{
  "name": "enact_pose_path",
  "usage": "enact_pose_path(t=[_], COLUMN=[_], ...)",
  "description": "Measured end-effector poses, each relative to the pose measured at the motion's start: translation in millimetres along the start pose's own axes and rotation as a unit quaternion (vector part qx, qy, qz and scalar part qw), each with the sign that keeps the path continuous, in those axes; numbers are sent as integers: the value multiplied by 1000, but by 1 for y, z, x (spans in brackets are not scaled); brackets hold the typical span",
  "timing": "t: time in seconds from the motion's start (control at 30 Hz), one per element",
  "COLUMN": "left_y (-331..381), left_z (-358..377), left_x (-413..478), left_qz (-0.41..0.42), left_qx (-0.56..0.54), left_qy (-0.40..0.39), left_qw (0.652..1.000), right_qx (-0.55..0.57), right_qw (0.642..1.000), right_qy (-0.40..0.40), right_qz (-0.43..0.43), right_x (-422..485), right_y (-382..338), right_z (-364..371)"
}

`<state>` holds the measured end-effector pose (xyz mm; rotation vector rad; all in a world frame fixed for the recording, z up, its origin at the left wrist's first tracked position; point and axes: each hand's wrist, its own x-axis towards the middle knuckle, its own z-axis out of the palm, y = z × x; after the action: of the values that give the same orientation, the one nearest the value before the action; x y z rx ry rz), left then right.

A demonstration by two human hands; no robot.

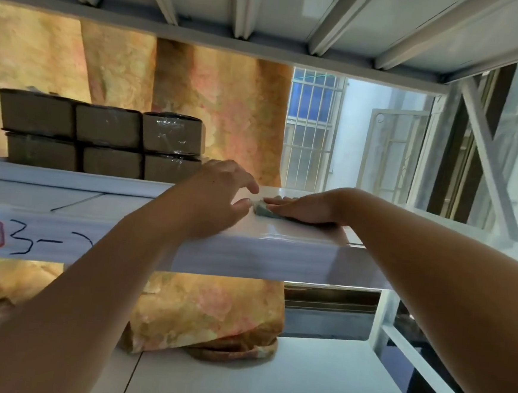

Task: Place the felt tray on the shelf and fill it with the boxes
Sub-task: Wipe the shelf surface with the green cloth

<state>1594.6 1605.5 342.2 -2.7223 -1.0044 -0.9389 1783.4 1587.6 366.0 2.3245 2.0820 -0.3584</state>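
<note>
A grey-green piece of felt (262, 211) lies flat on the white shelf board (246, 257); only its left edge shows. My right hand (303, 210) presses on it with straight fingers and covers the remainder. My left hand (217, 199) rests on the shelf just left of it, fingers loosely bent, thumb tip at the felt's edge; I cannot tell if it pinches. Several brown film-wrapped boxes (107, 141) stand stacked in two layers at the back left.
The boxes sit in a low white tray (67, 178). The underside of another shelf (266, 10) is close overhead. An orange floral curtain (215, 100) hangs behind, a barred window (309, 129) at right. A lower shelf board (268, 383) lies below, and a diagonal brace (490, 158) crosses the right side.
</note>
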Motion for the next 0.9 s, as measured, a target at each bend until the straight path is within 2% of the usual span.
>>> enact_pose_path(t=[0.23, 0.4, 0.5, 0.63, 0.77, 0.9], left_y=[36, 42, 42, 42, 41, 37], left_z=[7, 13, 14, 13, 15, 16], left_x=[9, 15, 20, 23, 19, 14], left_qz=[34, 51, 55, 53, 63, 79], left_qx=[-41, -15, 5, -14, -63, -46], left_qy=[-39, -61, -80, -96, -117, -151], left_qw=[998, 997, 995, 994, 989, 984], right_qx=[-26, 17, 16, 52, 26, 50], right_qw=[999, 998, 999, 999, 999, 994], right_qy=[20, 40, 25, -1, -14, -23], right_qz=[-40, -47, -43, -7, 30, 91], right_x=[-46, -79, -83, -68, -42, -19], right_y=[24, 34, 39, 45, 56, 63], right_z=[13, 21, 20, 10, 1, -12])
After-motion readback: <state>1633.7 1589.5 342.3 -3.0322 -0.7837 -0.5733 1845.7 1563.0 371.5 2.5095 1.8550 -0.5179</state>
